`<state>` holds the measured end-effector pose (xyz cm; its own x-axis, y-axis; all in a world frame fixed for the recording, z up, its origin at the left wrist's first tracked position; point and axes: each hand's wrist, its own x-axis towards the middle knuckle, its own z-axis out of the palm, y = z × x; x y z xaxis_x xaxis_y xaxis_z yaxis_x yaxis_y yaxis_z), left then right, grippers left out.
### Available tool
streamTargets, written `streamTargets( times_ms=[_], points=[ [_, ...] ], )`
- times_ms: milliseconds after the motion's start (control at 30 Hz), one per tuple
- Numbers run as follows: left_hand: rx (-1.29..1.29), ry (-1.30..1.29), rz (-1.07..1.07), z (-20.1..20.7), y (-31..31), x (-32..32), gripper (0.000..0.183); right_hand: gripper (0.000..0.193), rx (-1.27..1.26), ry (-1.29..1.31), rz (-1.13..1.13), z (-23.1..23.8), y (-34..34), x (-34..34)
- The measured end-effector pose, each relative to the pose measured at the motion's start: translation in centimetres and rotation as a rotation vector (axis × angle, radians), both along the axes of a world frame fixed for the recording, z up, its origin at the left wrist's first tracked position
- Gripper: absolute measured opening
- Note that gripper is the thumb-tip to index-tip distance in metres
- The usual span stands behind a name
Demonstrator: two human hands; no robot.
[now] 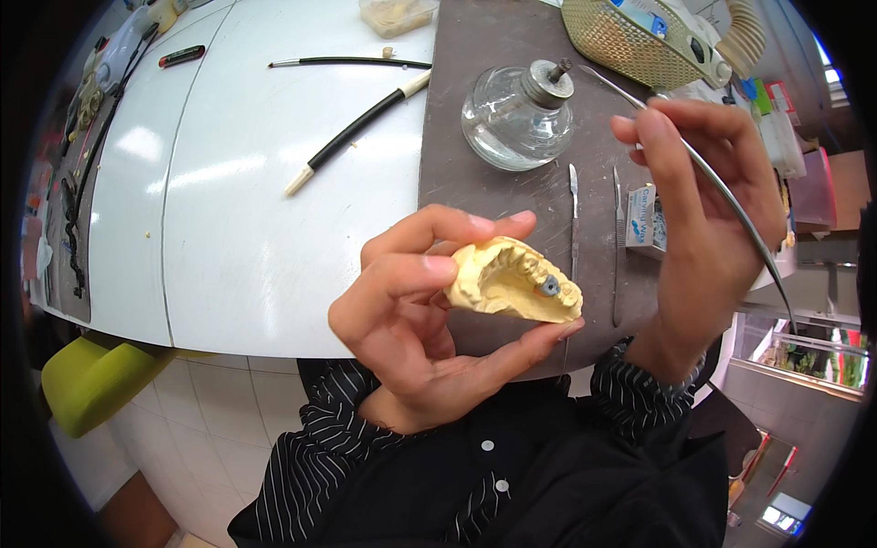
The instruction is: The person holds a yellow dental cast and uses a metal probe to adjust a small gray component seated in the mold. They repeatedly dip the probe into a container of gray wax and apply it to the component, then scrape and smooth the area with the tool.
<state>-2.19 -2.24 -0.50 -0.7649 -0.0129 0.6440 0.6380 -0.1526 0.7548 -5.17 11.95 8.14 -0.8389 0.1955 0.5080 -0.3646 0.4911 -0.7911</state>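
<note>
Black shirt (594, 466) | sleeves (292, 470): black, white-striped (rather finely) | buttons (488, 446): round, white | fingers (411, 272): bare

Dental lab, tooth cast (512, 283), spirit burner (512, 126)

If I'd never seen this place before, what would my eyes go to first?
Probably the yellow teeth model with one grey tooth, near the middle, held in the left hand. Next, the long, curved metal tool in the right hand, over on the right. Then the round glass lamp standing on the dark mat, beyond the model.
</note>
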Motion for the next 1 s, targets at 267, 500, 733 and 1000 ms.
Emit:
streamTargets(
  times_ms=[267, 500, 733, 1000],
  points=[
    [-0.017, -0.057, -0.003, 0.1, 0.3, 0.1, 0.089, 0.009, 0.000, -0.136, 0.289, 0.5, -0.4, 6.1],
    [-0.012, 0.005, 0.005, -0.2, 0.4, -0.2, 0.089, 0.007, 0.091, -0.141, 0.335, 1.0, -0.6, 6.7],
    [-0.006, 0.017, 0.019, -0.4, 0.4, -0.3, 0.089, 0.009, 0.133, -0.189, 0.338, 1.2, -0.6, 6.9],
    [-0.052, 0.021, 0.003, -0.2, 0.0, -0.2, 0.091, 0.010, 0.209, -0.219, 0.346, 1.5, -0.5, 6.9]
  ],
)
